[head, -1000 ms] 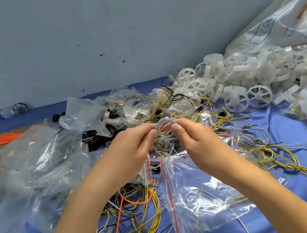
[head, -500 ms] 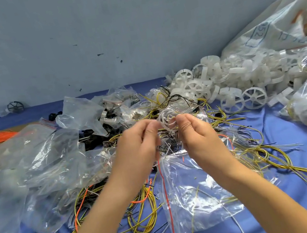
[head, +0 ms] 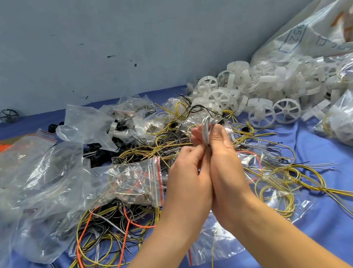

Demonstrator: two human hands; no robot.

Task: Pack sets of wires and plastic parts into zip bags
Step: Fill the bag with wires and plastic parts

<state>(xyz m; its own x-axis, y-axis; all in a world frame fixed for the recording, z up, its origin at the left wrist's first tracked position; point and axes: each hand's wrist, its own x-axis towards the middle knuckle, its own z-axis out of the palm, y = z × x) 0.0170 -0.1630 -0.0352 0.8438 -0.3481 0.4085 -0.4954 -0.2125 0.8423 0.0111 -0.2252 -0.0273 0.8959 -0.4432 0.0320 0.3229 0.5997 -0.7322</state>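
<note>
Now the hands sit closer than half a second ago. Then only the fingertips met around the coil; now the heels of both palms press together as well. The left hand (head: 186, 176) and the right hand (head: 225, 160) both pinch the small coil of pale grey wire (head: 207, 126), which stands on edge above the tangle with the fingertips clamped on its lower part. A clear zip bag with a red seal strip (head: 137, 182), filled with small parts, now lies just left of the left hand.

Both forearms rise from the bottom edge and meet at the wrists. Beneath them a flat clear zip bag (head: 213, 247) lies on the blue desk (head: 329, 244).

Loops of yellow-and-black wire (head: 279, 184) spread to the right of the hands, and a long orange wire loop (head: 82, 247) lies to the near left. Large crumpled clear bags (head: 28, 186) crowd the left side. A heap of white plastic spoked wheels (head: 258, 99) fills the far right, close to the grey-blue wall (head: 154, 32). Bare desk shows mainly at the near right.
</note>
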